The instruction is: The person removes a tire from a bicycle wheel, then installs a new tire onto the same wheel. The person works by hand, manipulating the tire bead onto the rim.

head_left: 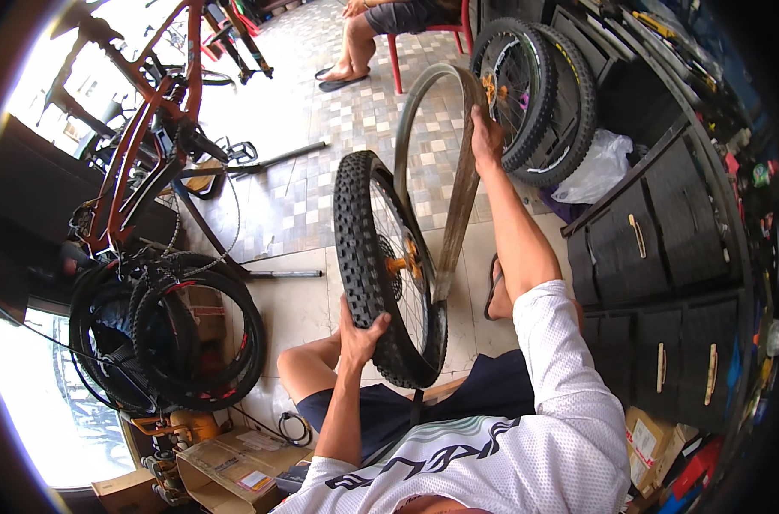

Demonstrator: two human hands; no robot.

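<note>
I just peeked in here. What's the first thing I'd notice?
A knobby bike wheel stands upright in the middle, gripped by the left hand. The right hand pulls a long inner tube up out of it. On the left stands a red bike frame.

Knobby wheel [381,265] upright before the seated person's lap, inner tube [458,171] looping up behind it, two wheels [539,98] leaning against drawers [655,231] to the right, bicycle frame [149,120] and stacked tyres [179,338] to the left, cardboard boxes [235,467] on the floor [312,188] lower left.
</note>
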